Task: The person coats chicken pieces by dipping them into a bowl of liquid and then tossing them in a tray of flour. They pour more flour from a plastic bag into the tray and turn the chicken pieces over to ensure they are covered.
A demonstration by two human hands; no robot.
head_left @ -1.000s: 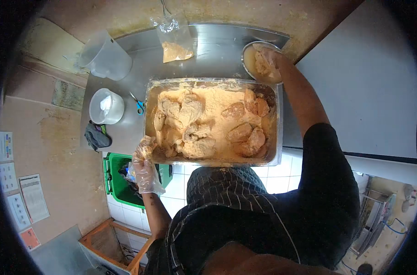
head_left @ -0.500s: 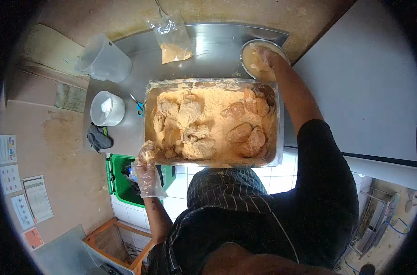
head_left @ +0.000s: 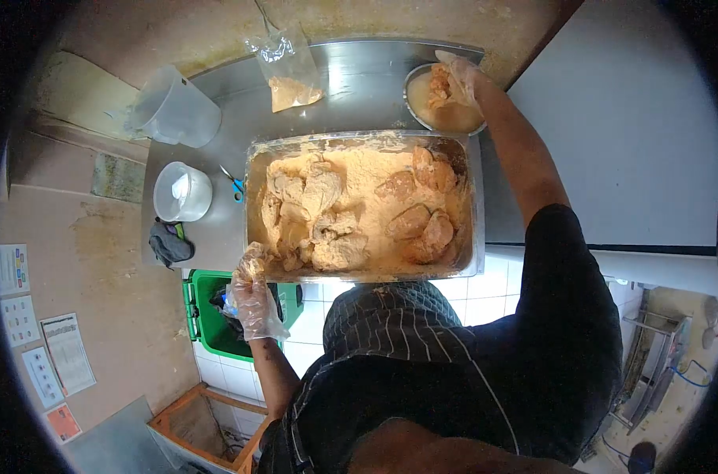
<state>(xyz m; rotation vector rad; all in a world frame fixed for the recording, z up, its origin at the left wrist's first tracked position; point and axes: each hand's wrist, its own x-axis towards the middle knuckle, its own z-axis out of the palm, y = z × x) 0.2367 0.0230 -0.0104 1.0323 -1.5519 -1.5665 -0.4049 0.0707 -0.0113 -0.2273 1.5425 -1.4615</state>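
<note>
A large metal tray (head_left: 476,213) holds orange-tan flour, with heavily coated pieces (head_left: 322,192) on its left side and redder, lightly coated chicken pieces (head_left: 437,235) on its right. My left hand (head_left: 252,292), in a clear plastic glove dusted with flour, has its fingers closed at the tray's near left corner. At the back right, my gloved right hand (head_left: 463,79) grips a reddish chicken piece (head_left: 440,85) over a round metal bowl (head_left: 414,114) of cloudy liquid. The tray's near rim lies close to my apron.
A plastic bag of orange powder (head_left: 289,92), a clear jug (head_left: 187,110), a white tub (head_left: 184,192), blue scissors (head_left: 238,189) and a dark cloth (head_left: 170,242) lie on the steel table (head_left: 359,103). Below stands a green bin (head_left: 209,336).
My right hand has risen from the liquid in the bowl, and a reddish piece now shows in its grip. My left hand stays at the tray corner. The view has shifted slightly.
</note>
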